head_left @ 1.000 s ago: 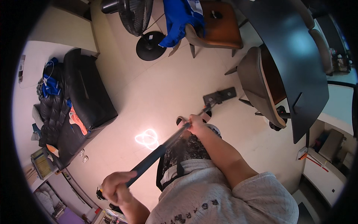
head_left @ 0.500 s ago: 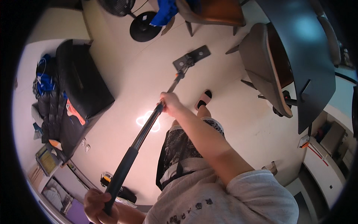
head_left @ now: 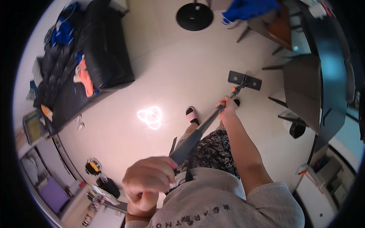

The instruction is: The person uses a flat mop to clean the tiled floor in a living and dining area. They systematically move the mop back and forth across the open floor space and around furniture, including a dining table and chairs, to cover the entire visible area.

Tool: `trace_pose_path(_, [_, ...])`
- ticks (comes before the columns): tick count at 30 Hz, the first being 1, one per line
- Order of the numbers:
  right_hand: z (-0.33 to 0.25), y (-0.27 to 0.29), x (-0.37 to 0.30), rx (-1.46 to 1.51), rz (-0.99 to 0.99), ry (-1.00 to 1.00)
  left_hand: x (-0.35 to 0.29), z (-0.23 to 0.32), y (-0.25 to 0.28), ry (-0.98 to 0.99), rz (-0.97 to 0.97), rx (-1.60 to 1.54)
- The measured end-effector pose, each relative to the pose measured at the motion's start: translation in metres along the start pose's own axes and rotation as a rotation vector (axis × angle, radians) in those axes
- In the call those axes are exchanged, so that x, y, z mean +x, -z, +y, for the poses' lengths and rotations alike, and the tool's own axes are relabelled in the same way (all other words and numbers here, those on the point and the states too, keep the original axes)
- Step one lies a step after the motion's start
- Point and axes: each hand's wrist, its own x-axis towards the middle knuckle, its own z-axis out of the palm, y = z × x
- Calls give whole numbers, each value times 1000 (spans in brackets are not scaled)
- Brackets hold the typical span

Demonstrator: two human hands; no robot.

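1. Left hand (head_left: 148, 180) is curled into a fist about the upper end of the mop (head_left: 207, 123), hiding its tip; so high a hold probably gives leverage.
2. Right hand (head_left: 228, 106) wraps the thinner shaft lower down, well apart from the left, arm stretched; that spacing likely lets it steer.
3. Slanting across the person's front, the mop ends in a flat plate (head_left: 234, 78), which appears to rest on the floor beyond the right foot, probably to keep it clear of the slipper (head_left: 192, 115).
4. At lower left is a dark bin (head_left: 108, 186), apparently; its inside cannot be made out.
5. Left shelves hold a purple thing (head_left: 53, 193) and a pale bundle (head_left: 30, 169); the cabinet (head_left: 315, 190) at right has grey items (head_left: 330, 171) in an open compartment.
6. Farther off, the sofa (head_left: 108, 49) bears heaped clothes, including a coral cloth (head_left: 84, 76), seemingly as a catch-all. A blue jacket (head_left: 251, 8) hangs over a chair, near a round black base (head_left: 194, 19).
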Motion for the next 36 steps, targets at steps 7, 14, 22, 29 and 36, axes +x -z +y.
trace_pose_path(7, [181, -94, -30, -184, -162, -245, -74, 53, 114, -330, -50, 331])
trace_pose_path(14, [380, -120, -85, -889, -301, -497, -208, 79, 130, -325, 529, 525])
trace_pose_path(22, [459, -23, -113, -1933, -957, -486, -283, 65, 54, -290, 1447, 722])
trace_pose_path(29, [353, 48, -127, -1497, -527, -552, -364, 74, -6, -161, 1248, 515])
trace_pose_path(36, [186, 103, -128, -1244, -330, -336, -341, 48, -60, -218, 1010, 299])
